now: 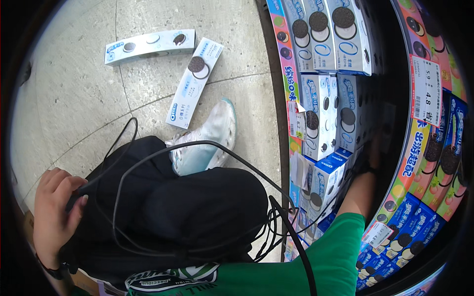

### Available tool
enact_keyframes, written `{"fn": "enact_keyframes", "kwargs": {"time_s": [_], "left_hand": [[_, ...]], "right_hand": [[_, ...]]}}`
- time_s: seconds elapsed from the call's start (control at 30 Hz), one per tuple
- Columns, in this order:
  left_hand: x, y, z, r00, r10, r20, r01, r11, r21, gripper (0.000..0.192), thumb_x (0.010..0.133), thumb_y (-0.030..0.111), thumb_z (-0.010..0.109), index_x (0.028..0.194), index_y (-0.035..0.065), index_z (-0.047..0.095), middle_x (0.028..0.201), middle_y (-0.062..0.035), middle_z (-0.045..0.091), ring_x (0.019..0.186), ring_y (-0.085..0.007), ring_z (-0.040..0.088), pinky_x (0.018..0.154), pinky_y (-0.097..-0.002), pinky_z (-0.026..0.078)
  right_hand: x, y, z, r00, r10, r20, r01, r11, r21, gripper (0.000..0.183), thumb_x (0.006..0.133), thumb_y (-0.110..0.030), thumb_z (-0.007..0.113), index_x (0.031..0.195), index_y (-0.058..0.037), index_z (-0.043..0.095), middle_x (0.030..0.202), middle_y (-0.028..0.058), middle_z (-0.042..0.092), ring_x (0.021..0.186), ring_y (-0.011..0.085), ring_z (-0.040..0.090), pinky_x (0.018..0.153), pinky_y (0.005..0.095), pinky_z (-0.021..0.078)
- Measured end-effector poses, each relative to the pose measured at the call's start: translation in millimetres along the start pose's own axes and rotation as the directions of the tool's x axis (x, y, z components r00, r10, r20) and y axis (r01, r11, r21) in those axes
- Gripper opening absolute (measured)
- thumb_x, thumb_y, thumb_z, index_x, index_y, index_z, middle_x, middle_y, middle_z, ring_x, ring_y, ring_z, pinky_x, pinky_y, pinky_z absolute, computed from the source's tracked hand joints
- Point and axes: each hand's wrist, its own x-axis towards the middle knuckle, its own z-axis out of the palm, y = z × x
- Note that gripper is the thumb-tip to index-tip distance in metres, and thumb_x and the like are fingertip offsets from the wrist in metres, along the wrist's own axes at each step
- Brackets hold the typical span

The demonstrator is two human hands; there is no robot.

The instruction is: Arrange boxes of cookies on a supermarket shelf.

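Observation:
My left hand [61, 207] is at the left, beside my knee, its fingers curled around a black cable [111, 168] near its end. My right arm reaches into the dark back of the lower shelf at the right; the right hand [374, 148] is mostly lost in shadow, so its grip cannot be made out. Close to that arm stand white Oreo cookie boxes [320, 114] in stacks, with another Oreo box [326, 181] with a blue end below them. On the floor, one white Oreo box [192, 85] lies slanted by my shoe, near a second cookie box [150, 46] lying on its side.
Black cables loop over my knees and hang near the shelf edge. The upper shelf [418, 148] bears price tags [426, 90] and holds blue Oreo boxes [401, 236]. A cardboard box [83, 282] stands at the lower left. My white shoe [207, 137] rests on the tiled floor.

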Motion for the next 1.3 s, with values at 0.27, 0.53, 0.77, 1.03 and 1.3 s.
{"fn": "enact_keyframes", "kwargs": {"time_s": [0.27, 0.53, 0.77, 1.03, 1.3], "left_hand": [[0.4, 2.1, -1.6, 0.999, -0.005, 0.047, 0.006, 0.999, -0.034, 0.025, 0.071, 0.003, 0.066, 0.095, 0.0007, 0.059, 0.086, -0.0158, 0.058, 0.085, -0.0369, 0.054, 0.079, -0.044, 0.043], [2.1, 3.9, -3.3, 0.999, -0.01, 0.048, 0.012, 0.999, -0.038, 0.024, 0.072, 0.003, 0.066, 0.095, -0.0001, 0.059, 0.087, -0.0161, 0.057, 0.086, -0.0365, 0.054, 0.08, -0.0435, 0.043], [-1.6, 8.4, -4.7, 1.0, -0.007, -0.014, 0.006, 1.0, -0.017, 0.025, 0.07, 0.001, 0.067, 0.094, 0.0013, 0.061, 0.084, -0.0129, 0.058, 0.081, -0.0337, 0.055, 0.076, -0.042, 0.043], [-1.4, 1.4, -0.8, 0.999, 0.025, -0.043, -0.028, 0.998, -0.049, 0.026, 0.069, 0.002, 0.069, 0.094, 0.002, 0.061, 0.083, -0.0127, 0.058, 0.08, -0.0331, 0.055, 0.074, -0.0416, 0.043], [12.3, 16.8, -10.6, 0.998, -0.016, 0.061, 0.017, 1.0, -0.014, 0.024, 0.072, 0.003, 0.067, 0.095, 0.0, 0.06, 0.087, -0.0161, 0.059, 0.086, -0.0369, 0.055, 0.078, -0.0433, 0.044]], "right_hand": [[2.7, 6.8, 0.4, 0.995, -0.083, -0.061, 0.069, 0.975, -0.212, 0.055, 0.106, -0.041, 0.04, 0.149, -0.0062, 0.04, 0.153, 0.0133, 0.043, 0.141, 0.0251, 0.041, 0.115, 0.0346, 0.0328], [71.0, -19.7, -67.6, 0.536, -0.582, 0.612, -0.11, -0.767, -0.633, 0.049, 0.107, -0.035, 0.041, 0.147, -0.0056, 0.045, 0.15, 0.0141, 0.047, 0.139, 0.024, 0.045, 0.113, 0.0329, 0.0361], [75.2, -28.2, 15.7, 0.797, -0.447, 0.407, -0.099, -0.761, -0.642, 0.045, 0.109, -0.028, 0.036, 0.147, -0.006, 0.045, 0.15, 0.0118, 0.048, 0.14, 0.0214, 0.044, 0.115, 0.0326, 0.0346], [160.9, -37.8, -25.9, 0.7, -0.579, 0.417, 0.076, -0.52, -0.851, 0.041, 0.108, -0.022, 0.037, 0.146, -0.0069, 0.046, 0.148, 0.014, 0.049, 0.137, 0.0246, 0.048, 0.113, 0.0336, 0.039], [121.5, -18.3, 48.6, 0.806, -0.449, 0.385, 0.103, -0.534, -0.839, 0.041, 0.108, -0.021, 0.038, 0.144, -0.0041, 0.046, 0.148, 0.0164, 0.049, 0.138, 0.0281, 0.046, 0.113, 0.0342, 0.039]]}}
